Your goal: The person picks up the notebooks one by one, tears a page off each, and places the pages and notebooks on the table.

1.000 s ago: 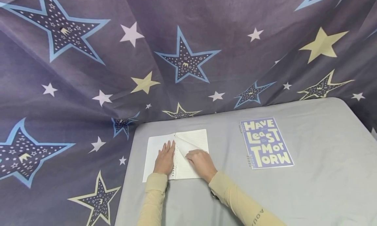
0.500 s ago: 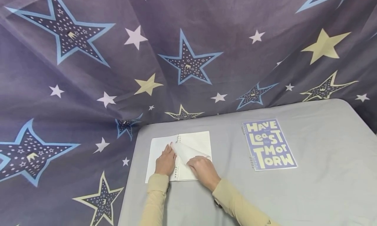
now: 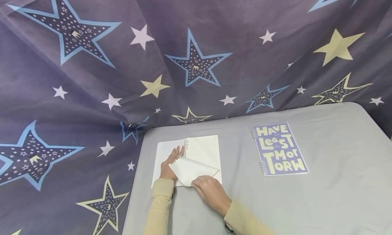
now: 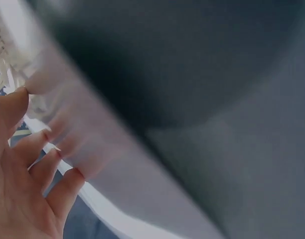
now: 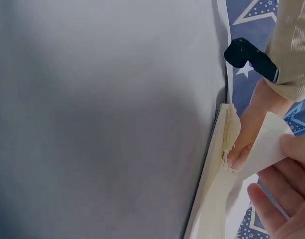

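Observation:
An open spiral notebook point(image 3: 203, 145) with lined pages lies on the grey-covered surface. On its left page my left hand point(image 3: 169, 167) rests with extended fingers beside the coil; the left wrist view shows these fingers point(image 4: 68, 191) at the paper. My right hand point(image 3: 212, 191) pinches the lower part of a notebook sheet point(image 3: 190, 170) between thumb and fingers. That sheet is curled over, its ragged edge peeled away from the upper coil and lying over part of the left hand. In the right wrist view the held sheet point(image 5: 264, 142) stands bent up.
To the right lies a closed spiral notebook point(image 3: 279, 150) with a purple cover and large pale lettering. A star-patterned dark curtain point(image 3: 196, 95) borders the surface point(image 3: 333, 180) at the back and left. A black strap device point(image 5: 249, 57) sits on the left wrist.
My right hand has pulled the sheet down toward the near edge of the notebook. More of the ragged edge has come off the coil, while the left hand stays on the left page.

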`<state>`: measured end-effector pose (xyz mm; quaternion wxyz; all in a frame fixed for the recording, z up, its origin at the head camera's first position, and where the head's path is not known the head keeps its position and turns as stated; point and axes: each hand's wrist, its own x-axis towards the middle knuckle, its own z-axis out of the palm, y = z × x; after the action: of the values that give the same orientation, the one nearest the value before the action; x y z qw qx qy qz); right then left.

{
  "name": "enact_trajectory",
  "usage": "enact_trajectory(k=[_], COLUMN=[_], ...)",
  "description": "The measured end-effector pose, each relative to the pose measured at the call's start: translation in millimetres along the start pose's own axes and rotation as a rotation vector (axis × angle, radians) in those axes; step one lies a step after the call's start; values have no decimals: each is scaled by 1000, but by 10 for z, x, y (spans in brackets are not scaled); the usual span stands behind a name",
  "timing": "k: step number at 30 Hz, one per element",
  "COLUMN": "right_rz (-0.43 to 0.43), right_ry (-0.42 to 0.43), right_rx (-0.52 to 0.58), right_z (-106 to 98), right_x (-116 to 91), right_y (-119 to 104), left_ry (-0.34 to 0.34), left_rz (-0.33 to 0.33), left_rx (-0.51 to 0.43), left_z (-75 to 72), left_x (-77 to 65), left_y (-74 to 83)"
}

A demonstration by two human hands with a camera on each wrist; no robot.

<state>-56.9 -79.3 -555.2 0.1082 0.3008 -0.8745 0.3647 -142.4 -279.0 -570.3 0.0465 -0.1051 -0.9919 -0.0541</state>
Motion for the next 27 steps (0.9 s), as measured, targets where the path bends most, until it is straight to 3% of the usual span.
enact_trajectory(k=[6, 9, 19, 23, 27], right_rz=[-56, -62, -24, -54, -103], right_ry=[41, 54, 39, 30, 14], right_rx=[-12, -9, 102, 111, 125], right_z=[-63, -94, -167, -202, -232], right_x=[-61, -88, -245, -301, -346], right_y=[-26, -21, -19, -67, -145], left_ry=[-15, -1, -8, -27, -95], left_rz=[-36, -49, 48, 65, 51], left_rx=[-137, -162, -254, -388, -338], left_z=[-3, 3, 30, 83, 158], left_x=[-58, -110, -404, -462, -452], left_y=[-31, -41, -74, -143, -210])
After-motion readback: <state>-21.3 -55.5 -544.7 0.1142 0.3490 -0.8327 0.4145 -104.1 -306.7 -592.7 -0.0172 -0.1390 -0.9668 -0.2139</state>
